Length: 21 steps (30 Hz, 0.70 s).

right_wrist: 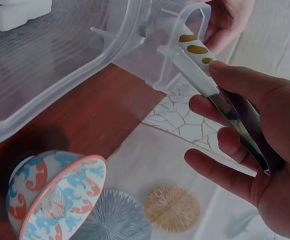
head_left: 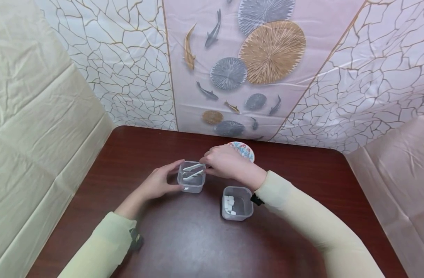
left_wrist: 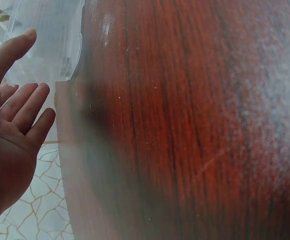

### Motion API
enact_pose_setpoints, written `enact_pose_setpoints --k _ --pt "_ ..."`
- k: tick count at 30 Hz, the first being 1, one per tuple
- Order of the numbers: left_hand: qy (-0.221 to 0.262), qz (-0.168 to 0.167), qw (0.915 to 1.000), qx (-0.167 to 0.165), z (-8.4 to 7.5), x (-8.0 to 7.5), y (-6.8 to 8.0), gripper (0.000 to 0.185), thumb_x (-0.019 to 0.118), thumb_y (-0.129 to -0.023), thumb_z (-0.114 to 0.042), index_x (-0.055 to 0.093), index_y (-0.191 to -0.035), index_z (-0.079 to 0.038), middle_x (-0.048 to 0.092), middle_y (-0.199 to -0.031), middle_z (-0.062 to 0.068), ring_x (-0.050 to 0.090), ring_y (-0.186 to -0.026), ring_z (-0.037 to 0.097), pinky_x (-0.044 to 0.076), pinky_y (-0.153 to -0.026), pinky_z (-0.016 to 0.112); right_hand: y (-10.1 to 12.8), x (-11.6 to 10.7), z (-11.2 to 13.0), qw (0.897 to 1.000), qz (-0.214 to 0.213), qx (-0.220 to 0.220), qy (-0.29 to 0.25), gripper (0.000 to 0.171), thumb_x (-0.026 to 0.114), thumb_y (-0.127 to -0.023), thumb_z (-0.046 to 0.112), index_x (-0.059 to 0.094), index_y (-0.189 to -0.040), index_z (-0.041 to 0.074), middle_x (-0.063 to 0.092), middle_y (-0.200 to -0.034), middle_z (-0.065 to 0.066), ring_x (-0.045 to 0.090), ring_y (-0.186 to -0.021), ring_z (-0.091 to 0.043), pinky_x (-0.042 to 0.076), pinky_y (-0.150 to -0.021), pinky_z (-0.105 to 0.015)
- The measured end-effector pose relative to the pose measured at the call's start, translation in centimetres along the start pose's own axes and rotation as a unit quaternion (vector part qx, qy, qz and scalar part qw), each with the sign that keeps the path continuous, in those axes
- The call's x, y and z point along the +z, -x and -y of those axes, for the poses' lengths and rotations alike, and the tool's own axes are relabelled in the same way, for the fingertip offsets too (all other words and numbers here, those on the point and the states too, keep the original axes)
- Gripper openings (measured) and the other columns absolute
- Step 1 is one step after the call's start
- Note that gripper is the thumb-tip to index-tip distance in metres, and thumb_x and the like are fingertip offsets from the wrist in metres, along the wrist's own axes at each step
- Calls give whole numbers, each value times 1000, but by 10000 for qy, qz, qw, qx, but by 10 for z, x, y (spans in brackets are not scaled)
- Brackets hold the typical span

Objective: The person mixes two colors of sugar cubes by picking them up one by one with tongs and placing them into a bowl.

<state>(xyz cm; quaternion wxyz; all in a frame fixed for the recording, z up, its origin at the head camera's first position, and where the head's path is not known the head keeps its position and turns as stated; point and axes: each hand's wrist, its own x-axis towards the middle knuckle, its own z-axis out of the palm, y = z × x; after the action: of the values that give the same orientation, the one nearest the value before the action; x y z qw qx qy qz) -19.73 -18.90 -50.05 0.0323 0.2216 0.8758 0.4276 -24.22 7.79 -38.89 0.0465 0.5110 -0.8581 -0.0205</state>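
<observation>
My left hand [head_left: 155,183] holds a clear plastic container [head_left: 193,189] at its left, thumb at the near side and a finger at the far corner. In the left wrist view the thumb lies against the container's wall [left_wrist: 50,50], with the other fingers loosely spread. My right hand [head_left: 223,160] grips white-armed metal tongs [right_wrist: 192,75] by their bent metal end. The tongs' white arms [head_left: 192,176] reach over into that container, slightly apart. A small white piece [head_left: 186,188] shows near the container's front.
A second clear container [head_left: 244,212], nearer and to the right, holds several white cubes [head_left: 229,204] below my right wrist. Behind the right hand stands a patterned bowl [head_left: 247,150]. Cloth walls surround the dark wooden table [head_left: 198,239] at the back and sides.
</observation>
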Motion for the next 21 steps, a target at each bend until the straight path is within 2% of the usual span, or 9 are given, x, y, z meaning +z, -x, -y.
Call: enact_pose_setpoints --k 5,14,21 --pt "-14 29 10000 22 -2 0 0 90 93 -84 -17 47 -159 -2 64 -148 18 64 -134 34 43 -119 56 -8 5 2 9995 280 39 105 11 82 -93 26 81 -99 16 76 -91 3 74 -89 -22 59 -73 -43" --pt "-59 -1 10000 12 -1 0 0 90 93 -83 -17 47 -160 -3 64 -148 17 64 -134 33 44 -118 56 -18 11 5 9984 538 92 133 10 83 -93 27 81 -93 17 77 -88 3 73 -82 -21 59 -72 -43" --pt "-135 8 9999 5 1 0 0 92 94 -83 -18 47 -160 -3 65 -147 17 64 -134 34 44 -118 56 -21 13 6 9986 525 -8 -54 5 83 -93 25 82 -93 20 78 -88 6 74 -80 -19 59 -72 -43"
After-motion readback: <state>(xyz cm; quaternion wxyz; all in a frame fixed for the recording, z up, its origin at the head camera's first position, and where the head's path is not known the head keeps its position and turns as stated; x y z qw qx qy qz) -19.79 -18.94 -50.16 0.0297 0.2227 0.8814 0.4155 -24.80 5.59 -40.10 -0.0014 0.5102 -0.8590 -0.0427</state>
